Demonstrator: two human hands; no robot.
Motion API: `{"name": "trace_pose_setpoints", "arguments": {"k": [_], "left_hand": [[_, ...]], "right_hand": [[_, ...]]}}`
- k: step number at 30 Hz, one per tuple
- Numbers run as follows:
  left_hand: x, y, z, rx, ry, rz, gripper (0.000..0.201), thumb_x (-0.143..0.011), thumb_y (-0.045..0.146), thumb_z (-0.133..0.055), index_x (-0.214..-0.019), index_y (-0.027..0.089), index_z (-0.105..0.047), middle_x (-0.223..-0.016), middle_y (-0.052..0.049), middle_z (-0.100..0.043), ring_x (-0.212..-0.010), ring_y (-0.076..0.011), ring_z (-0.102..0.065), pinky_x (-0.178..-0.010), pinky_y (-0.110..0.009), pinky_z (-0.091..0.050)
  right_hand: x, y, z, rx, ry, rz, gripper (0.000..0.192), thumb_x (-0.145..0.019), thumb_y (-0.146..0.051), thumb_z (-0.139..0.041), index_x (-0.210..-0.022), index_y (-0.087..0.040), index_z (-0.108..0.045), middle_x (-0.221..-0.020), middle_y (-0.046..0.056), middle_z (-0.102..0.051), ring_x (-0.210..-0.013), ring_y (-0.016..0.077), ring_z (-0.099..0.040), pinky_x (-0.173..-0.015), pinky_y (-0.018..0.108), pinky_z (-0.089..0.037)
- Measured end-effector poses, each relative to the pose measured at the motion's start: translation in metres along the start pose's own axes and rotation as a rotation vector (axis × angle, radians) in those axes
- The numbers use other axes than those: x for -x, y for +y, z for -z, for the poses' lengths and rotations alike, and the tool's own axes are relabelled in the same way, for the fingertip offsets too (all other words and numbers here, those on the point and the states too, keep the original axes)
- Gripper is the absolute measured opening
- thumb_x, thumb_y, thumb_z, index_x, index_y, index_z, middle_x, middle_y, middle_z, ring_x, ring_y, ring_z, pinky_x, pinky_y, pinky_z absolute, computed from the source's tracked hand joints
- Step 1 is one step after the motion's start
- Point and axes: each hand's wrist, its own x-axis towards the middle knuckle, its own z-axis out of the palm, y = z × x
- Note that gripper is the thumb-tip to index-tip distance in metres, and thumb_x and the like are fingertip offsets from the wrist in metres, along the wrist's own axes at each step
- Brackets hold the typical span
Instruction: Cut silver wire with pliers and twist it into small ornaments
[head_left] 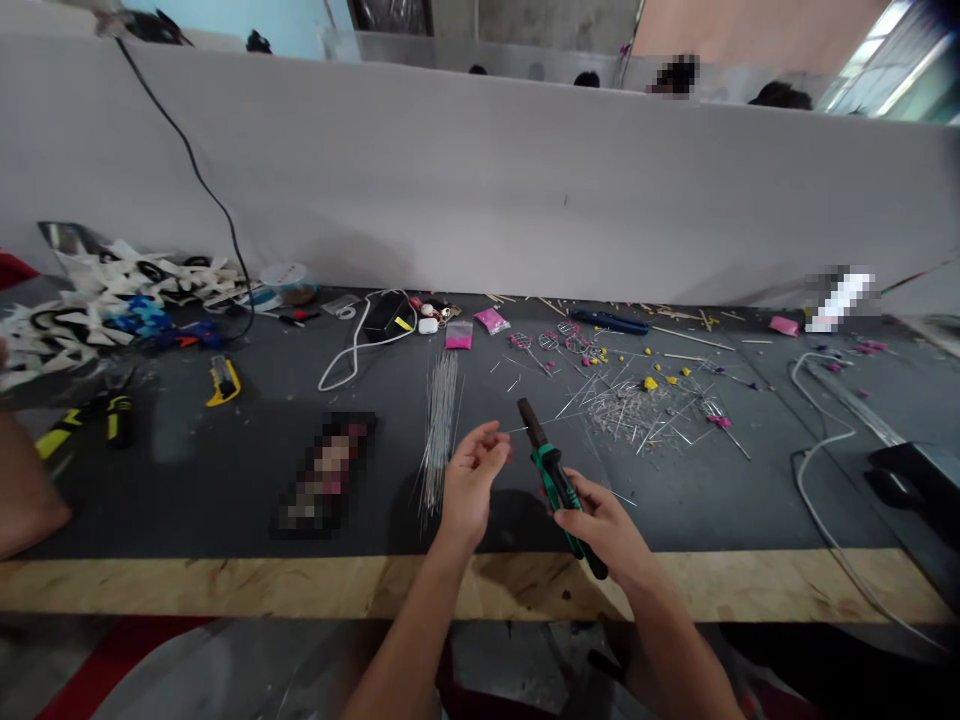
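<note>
Your right hand (pixel 600 525) wrapped tight round green-and-black pliers (pixel 559 485), dark nose tilted up toward far edge, above tabletop (pixel 225 480) near front edge. Your left hand (pixel 469 480) pinching thin wire (pixel 517 430) between fingertips, wire running toward pliers nose. Bundle of straight wires (pixel 439 430) lies just left. Cut wire scraps (pixel 637 410) heaped beyond, right of centre.

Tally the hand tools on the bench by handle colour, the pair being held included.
Green-handled pliers, held in the right hand: 1
Yellow-and-black pliers at far left: 1
Yellow utility knife: 1
Blue-handled tool near the back wall: 1
Total: 4
</note>
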Motion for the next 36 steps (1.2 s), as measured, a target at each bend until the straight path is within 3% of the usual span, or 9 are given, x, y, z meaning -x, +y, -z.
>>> {"name": "trace_pose_setpoints", "arguments": {"k": [5,13,24,33,36], "left_hand": [[0.005,-0.008,-0.012,-0.033,0.052,-0.033,0.025,-0.073,0.032,-0.069,-0.093,0.017,-0.066,-0.086,-0.003,-0.069,-0.077,-0.0129,-0.063,-0.076,-0.026,-0.048],[0.009,-0.013,-0.012,-0.144,0.105,-0.129,0.021,-0.074,0.034,-0.067,-0.086,0.016,-0.068,-0.081,-0.003,-0.069,-0.074,-0.0148,-0.063,-0.073,-0.028,-0.05],[0.012,-0.007,-0.012,0.017,0.026,-0.082,0.018,-0.076,0.033,-0.067,-0.086,0.018,-0.063,-0.079,-0.004,-0.071,-0.07,-0.0181,-0.068,-0.061,-0.031,-0.055],[0.011,-0.008,-0.008,0.008,0.038,-0.043,0.02,-0.077,0.034,-0.065,-0.088,0.019,-0.06,-0.08,-0.003,-0.071,-0.069,-0.0187,-0.068,-0.056,-0.029,-0.054],[0.011,-0.008,-0.007,-0.007,0.051,-0.058,0.019,-0.077,0.034,-0.065,-0.087,0.018,-0.06,-0.079,-0.003,-0.071,-0.067,-0.018,-0.068,-0.054,-0.028,-0.054]], "right_hand": [[0.004,-0.001,-0.003,0.071,-0.076,0.05,0.014,-0.07,-0.02,-0.062,-0.083,-0.018,-0.066,-0.111,0.006,-0.056,-0.1,0.0208,-0.051,-0.088,0.03,-0.039],[0.008,0.002,-0.001,0.09,-0.117,0.056,0.017,-0.071,-0.019,-0.06,-0.088,-0.019,-0.066,-0.111,0.006,-0.052,-0.096,0.0197,-0.05,-0.083,0.03,-0.041],[0.014,-0.007,0.005,0.033,-0.155,0.071,0.018,-0.072,-0.031,-0.065,-0.084,-0.018,-0.067,-0.122,0.007,-0.052,-0.109,0.0242,-0.048,-0.092,0.034,-0.038],[0.014,0.003,0.001,-0.065,-0.137,-0.002,0.035,-0.071,-0.031,-0.066,-0.105,-0.022,-0.065,-0.127,0.006,-0.047,-0.105,0.0221,-0.05,-0.083,0.031,-0.046],[0.015,0.007,-0.002,-0.054,-0.119,-0.049,0.042,-0.07,-0.022,-0.065,-0.111,-0.023,-0.059,-0.113,0.004,-0.054,-0.093,0.0178,-0.054,-0.082,0.03,-0.046]]}}
